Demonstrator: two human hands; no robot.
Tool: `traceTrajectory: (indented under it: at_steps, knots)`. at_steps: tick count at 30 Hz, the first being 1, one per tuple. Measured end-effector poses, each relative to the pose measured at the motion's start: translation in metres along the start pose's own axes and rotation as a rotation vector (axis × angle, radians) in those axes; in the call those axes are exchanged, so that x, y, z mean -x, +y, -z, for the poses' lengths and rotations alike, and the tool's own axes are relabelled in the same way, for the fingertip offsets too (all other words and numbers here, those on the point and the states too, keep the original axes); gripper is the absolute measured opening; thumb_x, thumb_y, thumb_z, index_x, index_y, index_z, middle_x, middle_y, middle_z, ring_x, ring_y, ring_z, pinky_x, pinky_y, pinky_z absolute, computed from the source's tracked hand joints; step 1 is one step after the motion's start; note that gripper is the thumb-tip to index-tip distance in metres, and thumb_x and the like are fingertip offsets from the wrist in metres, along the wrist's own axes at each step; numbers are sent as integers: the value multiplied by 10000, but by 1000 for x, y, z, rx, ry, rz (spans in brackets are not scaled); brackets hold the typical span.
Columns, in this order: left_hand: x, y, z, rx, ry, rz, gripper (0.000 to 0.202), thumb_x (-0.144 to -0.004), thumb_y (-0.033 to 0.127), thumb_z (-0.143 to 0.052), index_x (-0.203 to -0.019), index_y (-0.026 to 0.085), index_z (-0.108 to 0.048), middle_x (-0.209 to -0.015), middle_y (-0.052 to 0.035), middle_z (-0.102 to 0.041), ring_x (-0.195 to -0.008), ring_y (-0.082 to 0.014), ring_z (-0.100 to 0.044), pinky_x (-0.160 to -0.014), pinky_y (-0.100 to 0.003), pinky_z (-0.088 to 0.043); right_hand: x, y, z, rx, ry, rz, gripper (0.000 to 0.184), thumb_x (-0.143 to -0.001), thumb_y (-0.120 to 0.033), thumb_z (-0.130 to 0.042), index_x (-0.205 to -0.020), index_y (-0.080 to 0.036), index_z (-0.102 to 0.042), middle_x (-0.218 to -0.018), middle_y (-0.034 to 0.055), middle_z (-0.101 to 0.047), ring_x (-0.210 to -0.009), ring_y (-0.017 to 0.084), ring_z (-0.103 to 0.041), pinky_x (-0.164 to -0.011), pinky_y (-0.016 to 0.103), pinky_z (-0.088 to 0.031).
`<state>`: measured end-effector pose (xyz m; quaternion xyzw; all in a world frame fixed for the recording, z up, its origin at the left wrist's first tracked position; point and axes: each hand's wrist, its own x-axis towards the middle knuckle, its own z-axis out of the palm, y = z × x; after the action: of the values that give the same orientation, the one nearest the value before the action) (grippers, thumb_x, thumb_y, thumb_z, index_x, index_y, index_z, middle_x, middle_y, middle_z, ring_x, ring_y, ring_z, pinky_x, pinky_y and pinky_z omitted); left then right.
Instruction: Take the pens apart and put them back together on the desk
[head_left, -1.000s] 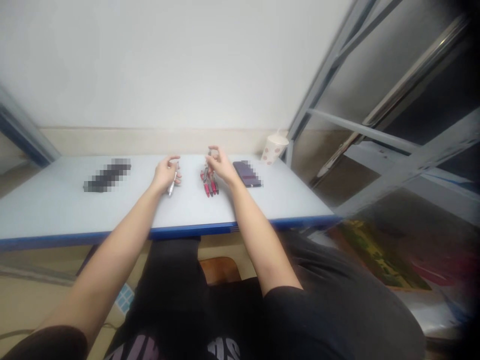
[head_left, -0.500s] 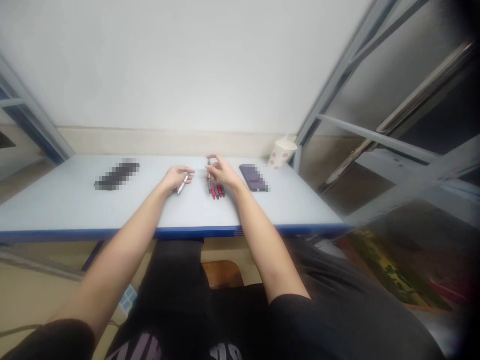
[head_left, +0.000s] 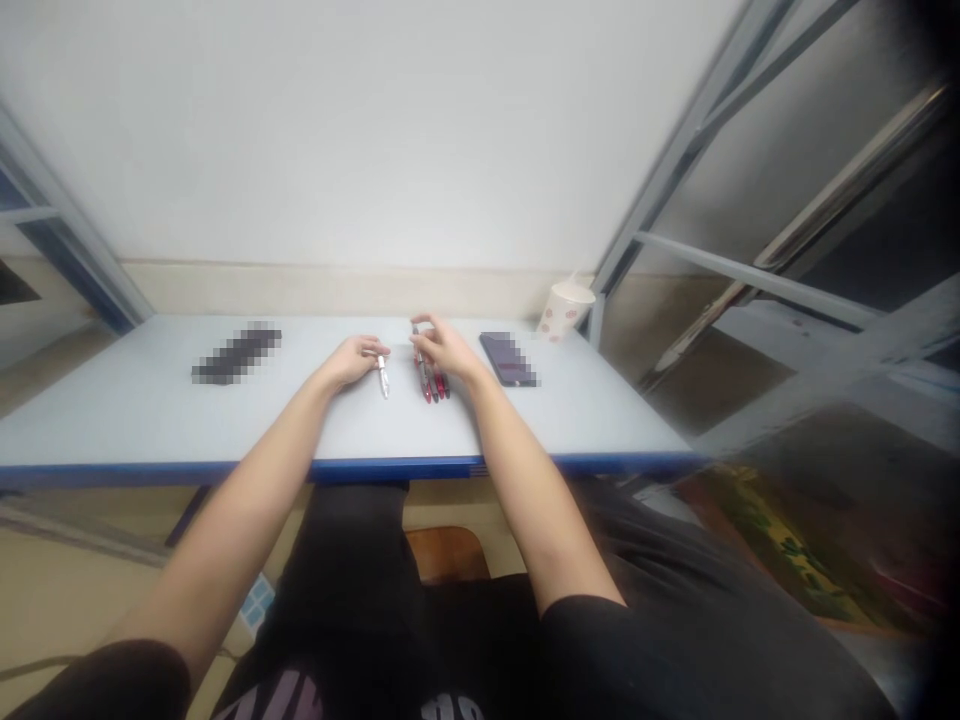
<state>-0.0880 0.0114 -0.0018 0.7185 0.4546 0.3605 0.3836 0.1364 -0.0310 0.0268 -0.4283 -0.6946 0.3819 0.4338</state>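
My left hand rests on the pale table with its fingers closed on a silver pen that points down toward me. Just to its right, my right hand pinches the top of a dark pen held over a small bunch of red pens lying on the table. The two hands are a few centimetres apart.
A dark phone lies right of my right hand. A blurred dark object lies at the left. A paper cup stands in the back right corner by a grey metal frame. A wooden stool shows under the table edge.
The silver pen in my left hand has swung from slanting left to pointing down beside the red pens. My right hand stays over the pen bunch. The camera shifted slightly.
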Motion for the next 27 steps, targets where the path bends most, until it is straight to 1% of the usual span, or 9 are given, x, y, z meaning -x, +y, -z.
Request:
traceTrajectory:
  at_steps: [2,6,11,13,15,18,20,24,27]
  knots:
    - [2,1,2,-58,-46,-30,207,-717,168,-720,-888,151,-835,-1419,-184,-664,-1079,-288,-734,-1059,-450,-523,0,-1,0,6,0,-6,222,-980,-185,-558,-1192,-212,-500,-686,-58,-575,-514,108,-460,-476,212,-379]
    - [7,6,4,-167,-122,-97,189,-743,189,-693,-865,177,-836,-1495,-149,-607,-1079,-281,-731,-1074,-445,-532,0,-2,0,-7,31,-5,305,-983,-200,-564,-1270,-229,-468,-671,-72,-571,-512,112,-473,-477,207,-385]
    - [11,9,4,-240,-133,-163,151,-775,222,-687,-863,174,-801,-1521,-159,-562,-1008,-260,-733,-1051,-471,-547,0,1,-1,6,17,-19,189,-977,-205,-565,-1152,-235,-502,-660,-63,-578,-490,109,-443,-435,201,-346]
    - [11,10,6,-245,-118,-180,129,-781,237,-686,-849,175,-777,-1471,-160,-590,-1041,-270,-723,-1078,-475,-524,-2,3,-1,5,49,-29,192,-980,-196,-558,-1153,-238,-486,-642,-69,-562,-490,112,-450,-433,197,-345]
    - [11,10,8,-241,-94,-191,122,-784,248,-681,-856,179,-751,-1354,-154,-650,-1076,-283,-705,-1099,-474,-498,-3,4,-1,10,82,-26,192,-981,-187,-552,-1149,-242,-480,-615,-82,-528,-487,114,-454,-438,193,-350]
    - [11,10,11,-211,-71,-188,150,-797,247,-653,-923,185,-704,-1106,-117,-723,-980,-268,-705,-1019,-452,-526,-3,3,0,15,93,-16,172,-975,-187,-551,-1128,-239,-491,-603,-88,-510,-489,113,-457,-442,192,-353]
    - [11,11,11,-185,-53,-180,169,-807,238,-640,-965,193,-677,-997,-87,-733,-912,-254,-703,-951,-426,-542,-2,3,-1,13,107,-13,190,-969,-187,-549,-1143,-236,-489,-622,-83,-530,-501,114,-466,-455,197,-369]
    - [11,12,6,-126,37,-173,135,-830,246,-659,-958,206,-643,-1019,-80,-735,-924,-236,-697,-930,-385,-534,0,1,-3,55,112,-4,254,-957,-222,-579,-1193,-239,-487,-656,-73,-560,-526,121,-486,-485,206,-379]
    - [10,13,0,-49,83,-162,157,-862,297,-687,-968,206,-615,-1035,-80,-730,-830,-205,-702,-847,-358,-554,0,1,-5,61,82,-4,235,-949,-228,-584,-1168,-235,-499,-664,-67,-568,-541,123,-498,-499,205,-384]
